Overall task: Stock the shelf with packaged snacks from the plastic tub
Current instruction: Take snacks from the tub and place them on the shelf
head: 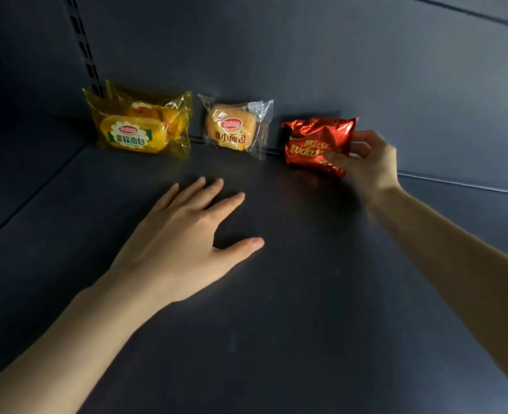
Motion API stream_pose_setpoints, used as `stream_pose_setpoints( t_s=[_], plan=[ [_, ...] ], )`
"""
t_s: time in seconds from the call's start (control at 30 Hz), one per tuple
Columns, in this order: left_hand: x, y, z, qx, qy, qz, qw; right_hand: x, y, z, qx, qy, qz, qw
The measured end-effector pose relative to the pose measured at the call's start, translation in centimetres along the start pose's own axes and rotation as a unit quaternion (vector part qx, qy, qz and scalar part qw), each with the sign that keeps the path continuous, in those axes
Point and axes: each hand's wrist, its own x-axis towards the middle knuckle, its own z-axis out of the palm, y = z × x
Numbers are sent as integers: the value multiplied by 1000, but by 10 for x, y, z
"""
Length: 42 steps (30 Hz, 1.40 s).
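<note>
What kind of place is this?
Likely a shop being stocked: a dark metal shelf with a slotted upright post, a yellow bread pack and clear bun pack along its back, and the right hand holding a red foil pack beside them.

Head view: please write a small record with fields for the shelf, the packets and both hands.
shelf: dark shelf board, back panel behind
left packet: yellow packet, standing at the back, near the corner
middle packet: clear packet, standing, apart from both neighbours
right packet: red foil packet, print upside down
grip: right hand pinches the red foil packet at its right end
free: left hand, fingers straight, over the shelf board, holds nothing
</note>
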Motion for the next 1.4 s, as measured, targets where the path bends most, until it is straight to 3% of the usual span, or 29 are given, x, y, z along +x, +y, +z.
stream_pose_setpoints(
  t_s=[0.27, 0.47, 0.6, 0.8, 1.0, 1.17, 1.4],
  plan=[
    [0, 1, -1, -16, -3, -5, 1000, 10, 1, 5, -23, -1, 3, 1000],
    [1, 2, -1, -12, -10, -7, 1000, 13, -27, -11, -39, -46, -100, 993],
    [1, 2, -1, -7, -12, -5, 1000, 26, -51, -27, -20, -29, -122, 992],
    [0, 3, -1, -2, -16, -7, 1000, 35, -51, -9, -171, -80, -131, 973],
    [1, 1, 0, -6, -9, -7, 1000, 25, -32, 3, -284, -165, -153, 932],
    [1, 1, 0, -11, -2, -9, 1000, 25, -22, -5, -162, -100, -82, 978],
    [1, 1, 0, -16, 7, -10, 1000, 29, -18, -2, -99, -91, -51, 990]
  ],
)
